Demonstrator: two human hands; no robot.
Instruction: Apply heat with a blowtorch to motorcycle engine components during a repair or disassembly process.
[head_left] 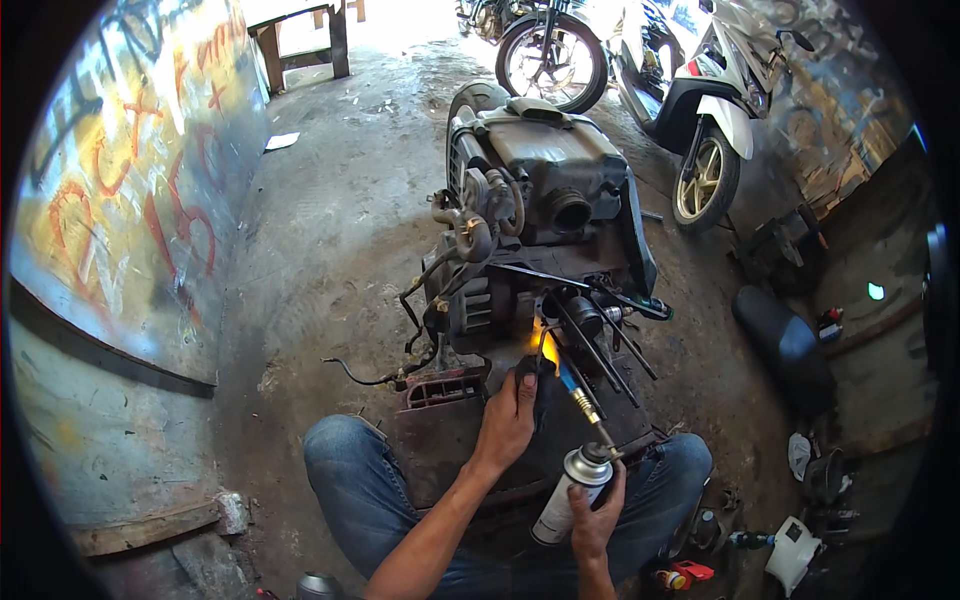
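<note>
In the middle of the view, my left hand [510, 425] is closed on a dark tool [541, 398], perhaps pliers, whose far end is among the flame. My right hand [595, 520] grips a silver gas canister [555, 510] fitted with a torch nozzle [585, 405]. An orange flame [547, 345] rises against the lower part of a dirty scooter engine [475, 310], beside several long protruding studs [625, 380]. A boxy airbox with a round intake [550, 150] sits on top of the engine, and hoses [470, 230] hang at its left. What exactly the flame touches is hard to make out.
Painted metal walls [130, 200] flank the concrete floor [290, 200]. A white scooter [725, 140] and another motorbike [550, 60] stand behind. A black seat [780, 350] lies at right, with scattered parts [795, 550] below. A wooden table [300, 55] stands at back left.
</note>
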